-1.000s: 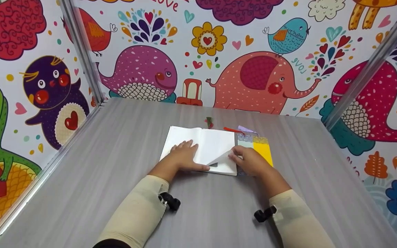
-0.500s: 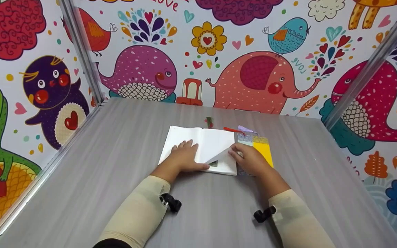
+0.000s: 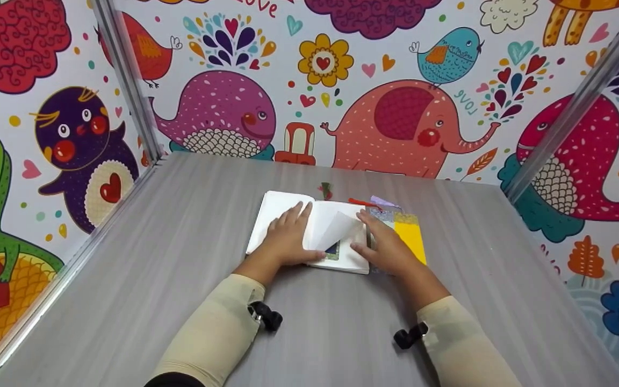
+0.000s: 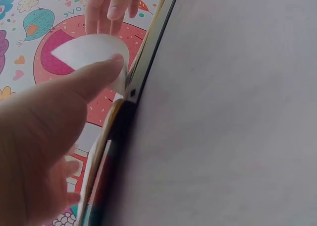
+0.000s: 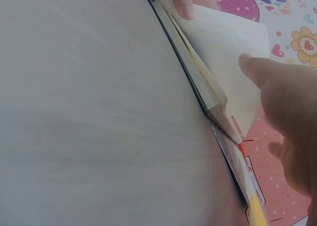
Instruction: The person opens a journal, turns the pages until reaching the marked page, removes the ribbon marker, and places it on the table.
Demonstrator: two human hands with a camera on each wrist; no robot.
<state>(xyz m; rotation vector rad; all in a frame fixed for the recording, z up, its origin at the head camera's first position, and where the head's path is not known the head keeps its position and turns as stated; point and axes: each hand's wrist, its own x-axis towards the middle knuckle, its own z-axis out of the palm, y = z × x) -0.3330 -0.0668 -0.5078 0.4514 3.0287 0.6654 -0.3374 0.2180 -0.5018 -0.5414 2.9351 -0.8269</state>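
Wide, loose fingers on left hand [image 3: 287,237] and right hand [image 3: 387,245]

Left one lies across the book [image 3: 280,208] mid-frame, thumb at the curled page [image 3: 336,228]; right one angles in from lower right. Earlier it pinched that page; now it's let go.

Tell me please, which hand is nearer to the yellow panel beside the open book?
Right. In the head view, the right hand partly overlaps the left side of the yellow panel; the left hand is farther left, on the open book.
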